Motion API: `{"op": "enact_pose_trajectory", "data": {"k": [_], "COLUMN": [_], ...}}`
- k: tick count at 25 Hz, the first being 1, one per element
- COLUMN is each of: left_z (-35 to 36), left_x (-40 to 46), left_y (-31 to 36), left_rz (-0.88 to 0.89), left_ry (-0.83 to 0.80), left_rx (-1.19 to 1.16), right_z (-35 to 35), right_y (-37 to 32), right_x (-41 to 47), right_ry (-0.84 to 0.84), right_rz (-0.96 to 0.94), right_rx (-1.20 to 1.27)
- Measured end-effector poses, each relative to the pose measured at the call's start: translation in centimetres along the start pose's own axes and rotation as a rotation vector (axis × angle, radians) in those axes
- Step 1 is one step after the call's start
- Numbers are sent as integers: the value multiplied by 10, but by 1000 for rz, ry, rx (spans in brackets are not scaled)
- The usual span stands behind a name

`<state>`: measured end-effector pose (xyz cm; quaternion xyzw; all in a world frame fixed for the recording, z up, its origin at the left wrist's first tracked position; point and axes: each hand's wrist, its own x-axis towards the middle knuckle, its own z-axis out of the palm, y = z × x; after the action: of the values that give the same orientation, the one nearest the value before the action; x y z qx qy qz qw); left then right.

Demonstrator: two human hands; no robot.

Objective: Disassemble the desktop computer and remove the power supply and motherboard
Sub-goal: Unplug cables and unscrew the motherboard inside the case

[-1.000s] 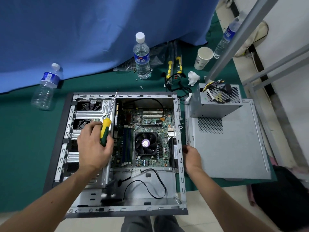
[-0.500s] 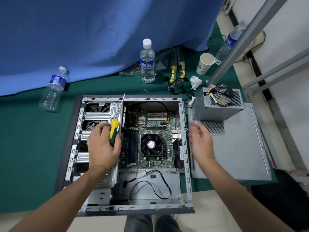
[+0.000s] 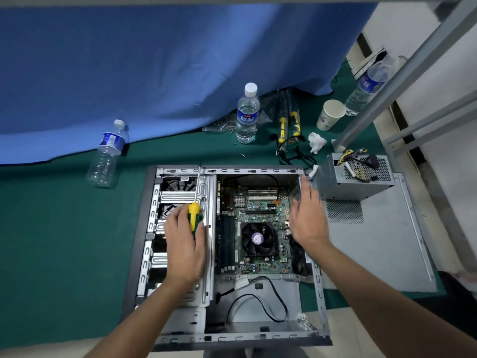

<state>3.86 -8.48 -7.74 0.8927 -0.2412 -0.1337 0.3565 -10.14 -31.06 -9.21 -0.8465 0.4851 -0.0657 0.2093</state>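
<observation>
The open computer case [image 3: 318, 301] lies flat on the green mat. Inside it sits the green motherboard [image 3: 260, 205] with a black fan [image 3: 257, 238]. My left hand [image 3: 184, 241] grips a yellow-green screwdriver [image 3: 194, 215] over the drive cage [image 3: 180, 196], its shaft pointing away from me. My right hand [image 3: 307, 215] hovers over the right edge of the motherboard, fingers straight and holding nothing. The grey power supply [image 3: 356, 187], with its cable bundle on top, stands outside the case on the removed side panel [image 3: 376, 249].
Three water bottles [image 3: 247, 115] [image 3: 107, 153] [image 3: 366, 86] stand or lie on the mat behind the case. A paper cup [image 3: 330, 115], crumpled tissue [image 3: 317, 142], yellow-handled tools [image 3: 289, 125] and loose cables lie at the back right. A metal frame leg [image 3: 382, 99] rises at right. Blue cloth hangs behind.
My right hand has lifted from the case's right rim and moved up and inward over the motherboard's right edge. My left hand keeps the screwdriver over the drive cage.
</observation>
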Motion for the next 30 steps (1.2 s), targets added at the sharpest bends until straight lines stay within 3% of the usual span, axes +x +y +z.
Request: {"op": "enact_pose_trajectory", "data": {"k": [12,16,20,24,30], "left_z": [-27,-22,13,62,100], "left_x": [2,-3,-12,-2,14], "left_y": [6,25,54,64,55], "left_rz": [-120,39,368,346,458], "left_ry": [-45,-88,-360,-661,-731], "left_rx": [327,467,467,584,799], "right_z": [-2,-6,-16,-12,-3], "right_y": [-1,1,0,-13,-14], "right_x": [0,-2,34,64,64], "right_ry": [-4,-38,-25,-130,-61], "right_rz": [10,-5,102,161,141], "right_rx": [42,113,182,130,15]}}
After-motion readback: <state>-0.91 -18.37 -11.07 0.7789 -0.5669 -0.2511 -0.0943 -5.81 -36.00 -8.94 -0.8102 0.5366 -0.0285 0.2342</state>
